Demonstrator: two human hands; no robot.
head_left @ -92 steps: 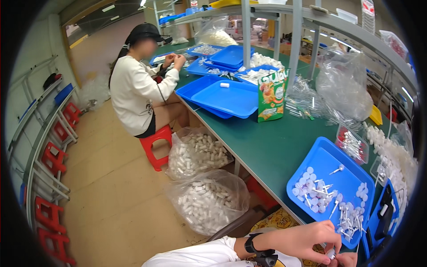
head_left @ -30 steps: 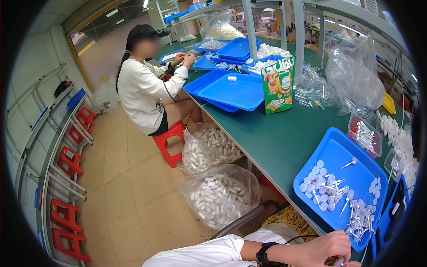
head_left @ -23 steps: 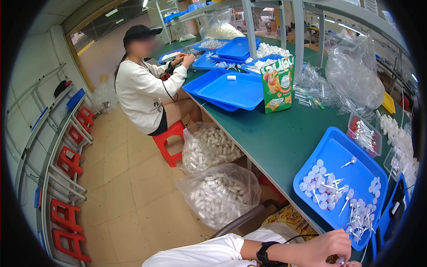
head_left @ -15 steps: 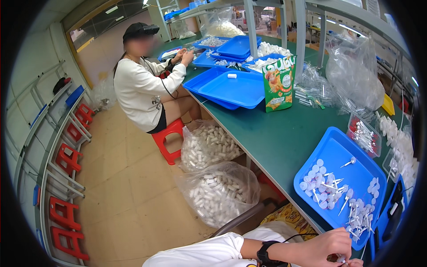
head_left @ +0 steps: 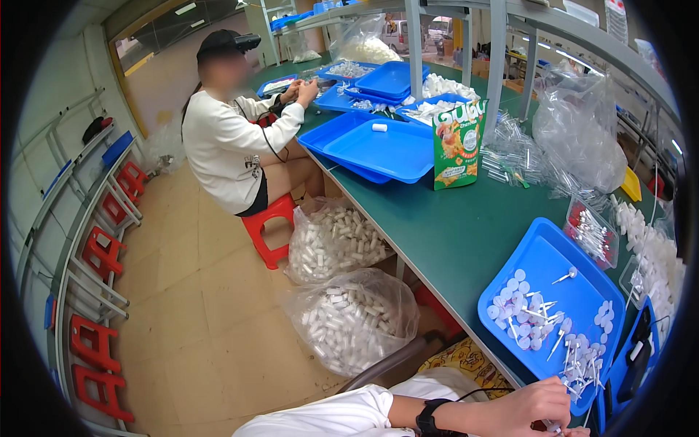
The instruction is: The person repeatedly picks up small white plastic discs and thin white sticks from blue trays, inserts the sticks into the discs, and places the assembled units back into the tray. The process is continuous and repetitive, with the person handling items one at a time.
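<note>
My left hand (head_left: 535,406), with a black watch (head_left: 431,416) on its wrist, is at the lower right with its fingers pinched together. A small white piece (head_left: 553,428) shows at its fingertips, partly hidden. Only a bit of my right hand (head_left: 578,432) appears at the bottom edge, close to the left fingertips; its grip is cut off. Just beyond my hands lies a blue tray (head_left: 542,244). It holds translucent round discs (head_left: 502,300) and several thin white sticks with round ends (head_left: 580,358).
A clear box of white-and-red sticks (head_left: 591,237) stands behind the tray, near white parts (head_left: 648,240). Farther off are a green snack bag (head_left: 457,149) and stacked blue trays (head_left: 397,156). Bags of white cylinders (head_left: 357,320) sit on the floor. Another person (head_left: 226,146) works at the table.
The view has shifted slightly, so the tray sits a little lower and the red stools farther left. My hands stay close together, the left still pinching.
</note>
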